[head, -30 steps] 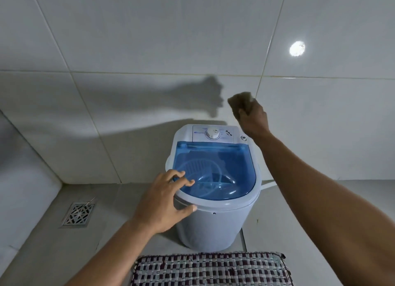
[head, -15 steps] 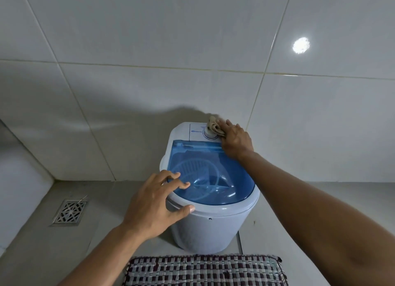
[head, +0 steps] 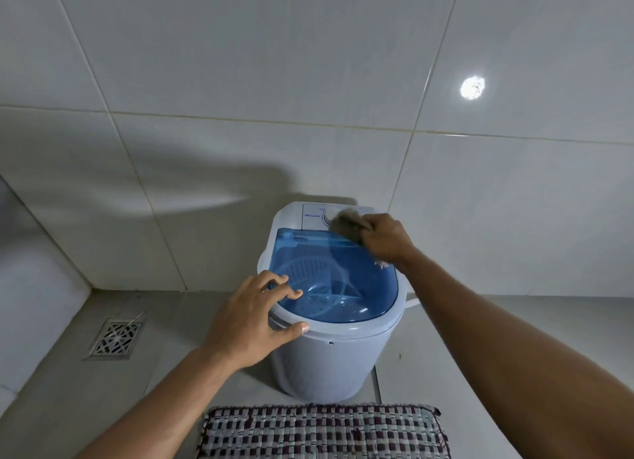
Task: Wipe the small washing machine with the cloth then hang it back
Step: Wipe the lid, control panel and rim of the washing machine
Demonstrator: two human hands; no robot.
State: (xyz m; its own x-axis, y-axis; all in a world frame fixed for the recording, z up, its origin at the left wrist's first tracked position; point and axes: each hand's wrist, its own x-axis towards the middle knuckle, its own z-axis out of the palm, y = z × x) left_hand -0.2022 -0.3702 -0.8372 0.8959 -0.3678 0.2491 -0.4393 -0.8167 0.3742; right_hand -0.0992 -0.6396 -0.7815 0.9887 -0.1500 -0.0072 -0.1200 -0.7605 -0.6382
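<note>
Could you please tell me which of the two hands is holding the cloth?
The right hand, at the washing machine's back panel, grips the cloth; the left hand rests empty on the front rim.

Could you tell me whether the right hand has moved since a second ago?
Yes. The right hand came down from in front of the wall and now presses the cloth on the washer's control panel.

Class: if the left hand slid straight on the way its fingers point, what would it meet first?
The left hand already rests at the rim, so it would slide across the washing machine's translucent blue lid; depth beyond is unclear.
</note>
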